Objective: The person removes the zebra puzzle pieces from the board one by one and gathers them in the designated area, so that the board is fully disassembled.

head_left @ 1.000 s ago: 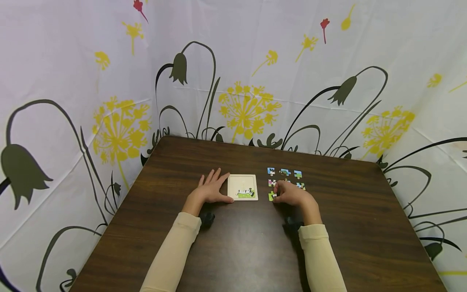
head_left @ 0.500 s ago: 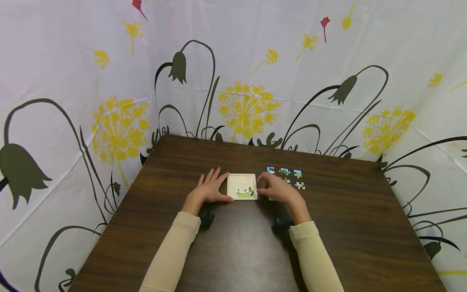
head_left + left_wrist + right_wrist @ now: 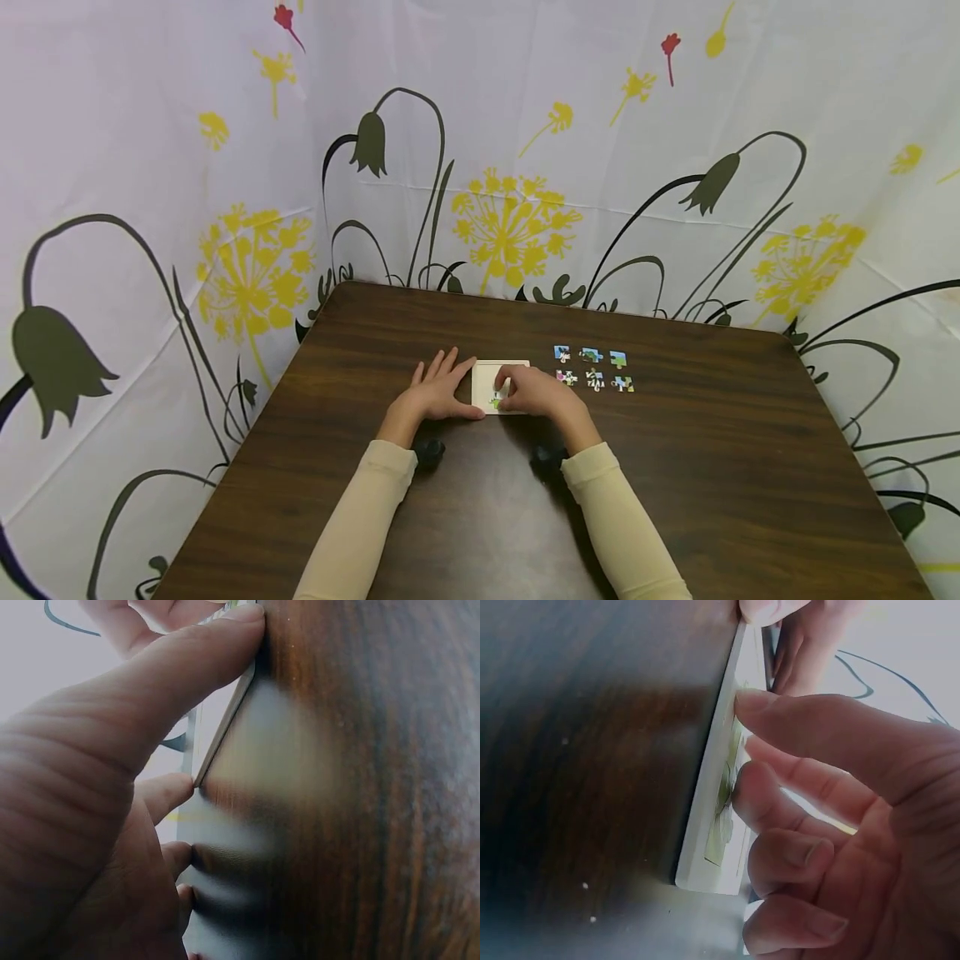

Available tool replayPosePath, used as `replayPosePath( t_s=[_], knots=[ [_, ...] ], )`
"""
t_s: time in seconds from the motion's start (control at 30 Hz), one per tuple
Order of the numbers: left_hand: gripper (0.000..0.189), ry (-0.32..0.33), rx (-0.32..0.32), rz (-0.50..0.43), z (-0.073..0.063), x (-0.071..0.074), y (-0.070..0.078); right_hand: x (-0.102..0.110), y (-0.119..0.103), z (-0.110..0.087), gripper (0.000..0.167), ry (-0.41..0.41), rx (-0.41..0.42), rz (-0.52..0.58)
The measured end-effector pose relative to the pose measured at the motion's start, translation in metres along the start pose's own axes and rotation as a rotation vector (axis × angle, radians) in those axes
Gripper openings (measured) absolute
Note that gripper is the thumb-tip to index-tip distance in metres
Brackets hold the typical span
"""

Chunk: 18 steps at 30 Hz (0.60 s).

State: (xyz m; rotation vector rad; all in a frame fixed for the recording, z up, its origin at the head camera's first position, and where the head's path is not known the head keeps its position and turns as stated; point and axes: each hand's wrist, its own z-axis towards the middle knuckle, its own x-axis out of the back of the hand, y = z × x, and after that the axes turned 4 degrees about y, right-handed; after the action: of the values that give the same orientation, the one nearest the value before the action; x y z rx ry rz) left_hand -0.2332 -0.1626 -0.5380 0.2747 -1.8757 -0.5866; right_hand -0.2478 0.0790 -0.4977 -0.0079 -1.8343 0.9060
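A small cream puzzle tray (image 3: 486,369) lies on the dark wooden table (image 3: 712,433). My right hand (image 3: 506,392) covers the tray's right half with its fingers curled, and it pinches a green puzzle piece (image 3: 494,403) down at the tray's lower part. In the right wrist view my right hand (image 3: 740,739) has its thumb on the tray (image 3: 709,840) edge. My left hand (image 3: 456,388) lies flat on the table to the left of the tray. Its thumb (image 3: 172,682) presses against the tray's edge (image 3: 225,735).
Several loose puzzle pieces (image 3: 592,369) lie in two rows to the right of the tray. A flower-printed curtain (image 3: 510,167) hangs behind and beside the table. Black wrist-camera mounts (image 3: 430,451) sit under both cream sleeves.
My right hand took the green piece from beside the loose rows and moved left onto the tray. The left hand has stayed against the tray.
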Motion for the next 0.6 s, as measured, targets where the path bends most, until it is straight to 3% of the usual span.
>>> replayPosePath(
  t_s=[0.4,0.6],
  knots=[
    [0.116,-0.002,-0.002,0.001,-0.0023,0.0002,0.0049,-0.0021,0.0064,0.0009,0.019,-0.047,0.049,0.052],
    [0.114,0.001,-0.007,-0.017,-0.0037,0.0015,0.0059,-0.0030,0.0079,0.0038,0.018,-0.033,0.076,0.045]
  ],
)
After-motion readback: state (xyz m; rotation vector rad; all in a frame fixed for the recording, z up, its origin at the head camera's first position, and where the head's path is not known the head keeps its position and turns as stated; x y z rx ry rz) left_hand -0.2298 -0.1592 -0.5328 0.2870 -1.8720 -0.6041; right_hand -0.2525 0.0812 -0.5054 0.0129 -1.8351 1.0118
